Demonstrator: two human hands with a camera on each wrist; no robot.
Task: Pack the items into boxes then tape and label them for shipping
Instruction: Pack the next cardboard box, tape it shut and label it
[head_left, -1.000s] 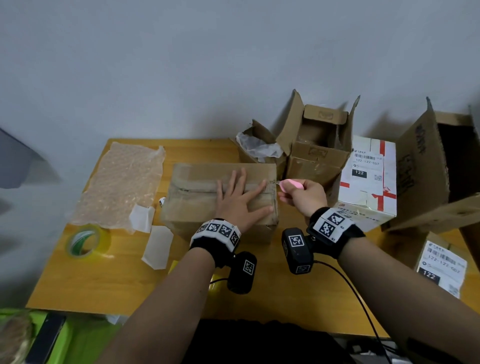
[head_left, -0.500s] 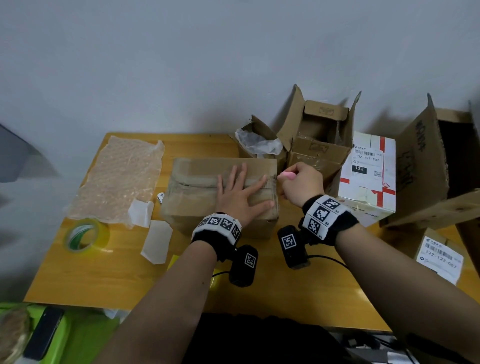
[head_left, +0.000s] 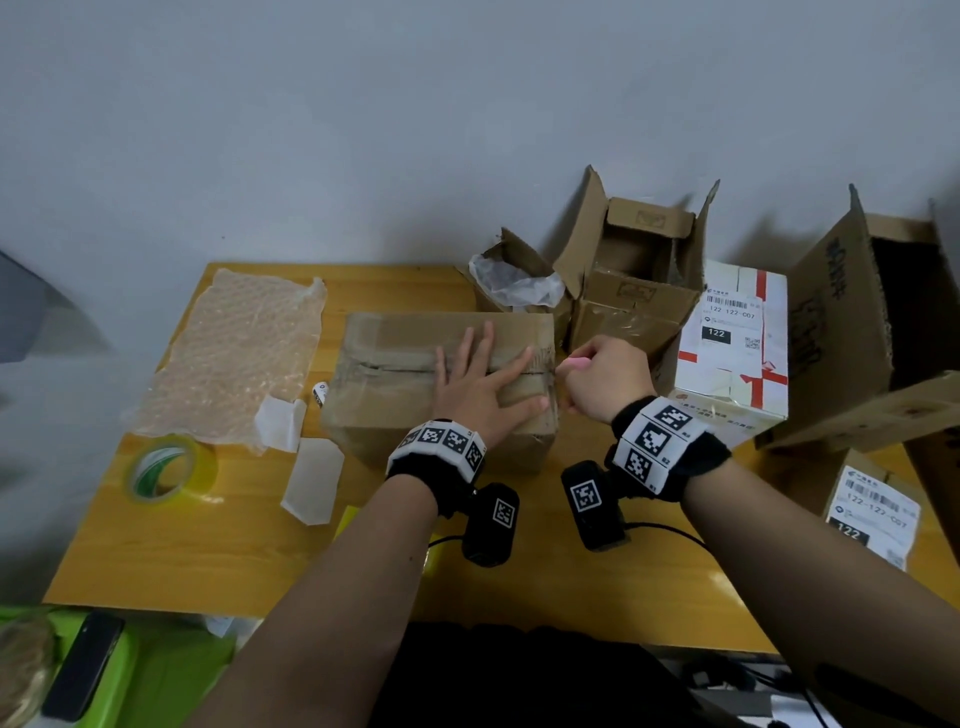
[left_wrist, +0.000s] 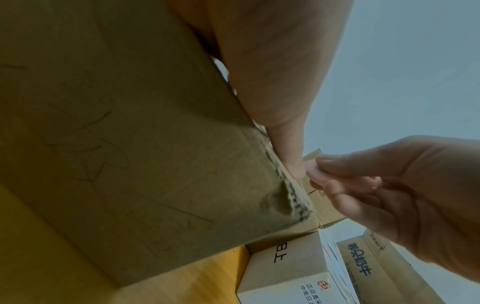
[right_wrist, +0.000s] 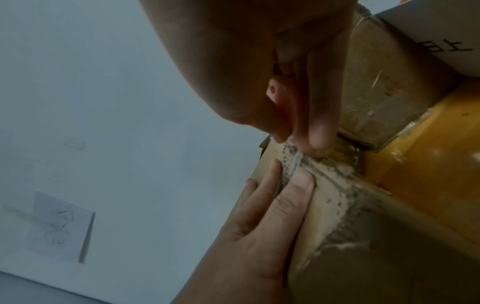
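Observation:
A closed brown cardboard box (head_left: 405, 364) with tape along its top seam sits mid-table. My left hand (head_left: 488, 374) lies flat on its lid with fingers spread, pressing down near the right end. My right hand (head_left: 576, 384) is fisted round a small pink cutter (head_left: 574, 364), whose tip meets the frayed taped edge at the box's top right corner. The right wrist view shows the pink cutter (right_wrist: 279, 96) between thumb and fingers, just above my left fingertips (right_wrist: 298, 185). In the left wrist view the box side (left_wrist: 130, 144) fills the frame beside my right hand (left_wrist: 389, 185).
Bubble wrap (head_left: 234, 353), a tape roll (head_left: 169, 467) and paper scraps (head_left: 311, 478) lie left of the box. Behind and right stand open cartons (head_left: 639, 270), a white labelled box (head_left: 732, 343), a large open carton (head_left: 852, 322) and another labelled box (head_left: 872, 509).
My right hand has brought the pink cutter left and down onto the box's top right edge. The left hand has stayed flat on the lid.

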